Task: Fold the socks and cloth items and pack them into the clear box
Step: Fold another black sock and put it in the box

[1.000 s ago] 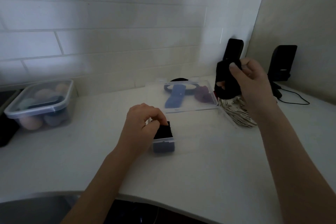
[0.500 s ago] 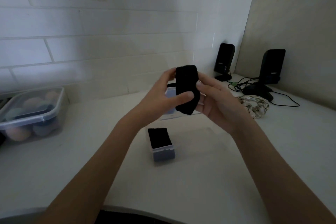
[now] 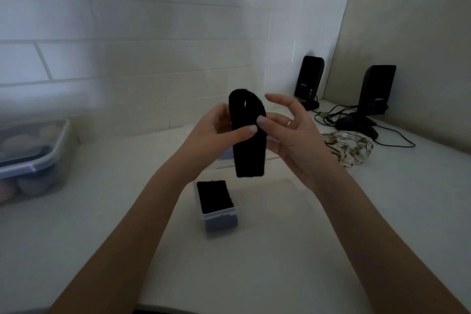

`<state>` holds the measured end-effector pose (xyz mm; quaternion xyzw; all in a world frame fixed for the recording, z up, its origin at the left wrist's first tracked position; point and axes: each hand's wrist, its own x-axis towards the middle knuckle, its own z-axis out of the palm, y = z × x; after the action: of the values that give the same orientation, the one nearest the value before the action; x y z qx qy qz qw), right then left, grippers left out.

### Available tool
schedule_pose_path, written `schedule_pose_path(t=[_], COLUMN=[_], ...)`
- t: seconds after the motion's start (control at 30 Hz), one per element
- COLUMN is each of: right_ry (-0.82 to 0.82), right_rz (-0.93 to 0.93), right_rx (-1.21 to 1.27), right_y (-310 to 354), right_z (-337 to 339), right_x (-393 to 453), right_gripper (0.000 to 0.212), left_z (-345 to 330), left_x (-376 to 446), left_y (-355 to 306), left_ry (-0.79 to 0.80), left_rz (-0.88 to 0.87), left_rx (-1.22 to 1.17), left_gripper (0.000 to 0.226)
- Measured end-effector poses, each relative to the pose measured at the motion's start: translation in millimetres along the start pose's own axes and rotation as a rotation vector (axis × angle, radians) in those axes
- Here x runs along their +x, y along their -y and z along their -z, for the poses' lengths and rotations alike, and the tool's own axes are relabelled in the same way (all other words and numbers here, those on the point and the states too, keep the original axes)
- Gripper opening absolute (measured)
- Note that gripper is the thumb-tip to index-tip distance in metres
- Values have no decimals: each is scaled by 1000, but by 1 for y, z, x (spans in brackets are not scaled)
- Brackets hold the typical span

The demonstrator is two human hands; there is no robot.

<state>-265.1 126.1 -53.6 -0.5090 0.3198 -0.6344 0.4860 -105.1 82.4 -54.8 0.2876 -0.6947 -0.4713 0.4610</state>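
Observation:
A black sock (image 3: 248, 145), doubled over into a long loop, hangs upright in the air above the counter. My left hand (image 3: 216, 132) pinches it from the left, thumb across its front. My right hand (image 3: 288, 135) pinches it from the right with the thumb, the other fingers spread loosely behind. Below them a small clear box (image 3: 219, 214) stands on the white counter with a dark folded item filling its top. A patterned cream cloth (image 3: 349, 148) lies crumpled to the right.
A larger clear lidded tub (image 3: 33, 158) with pale round things sits at the left by the tiled wall. Two black speakers (image 3: 308, 81) (image 3: 374, 94) and their cables occupy the back right corner. A flat clear lid lies behind the hands.
My right hand brought the black sock from the right to the middle, my left hand left the small box and joined it. The sock now hangs longer, and my right fingers have spread.

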Motion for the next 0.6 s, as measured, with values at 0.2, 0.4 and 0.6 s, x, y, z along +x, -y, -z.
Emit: schedule_pose_path(t=[0.2,0.4,0.6], right_ry=[-110,-212,-73], right_rz=[69,73,45], right_rx=[-100,-444,-410], right_y=[-4,-6,-6], right_z=[-1,0,-5], right_x=[0,3,1], right_gripper=[38,37,26], left_z=[-2,-5,-6], left_x=[-5,-7,-12], left_y=[0,1,-6], left_ry=[58,177,192], left_rz=[70,42,27], left_rx=[-2,8,-15], left_gripper=[62,41,35])
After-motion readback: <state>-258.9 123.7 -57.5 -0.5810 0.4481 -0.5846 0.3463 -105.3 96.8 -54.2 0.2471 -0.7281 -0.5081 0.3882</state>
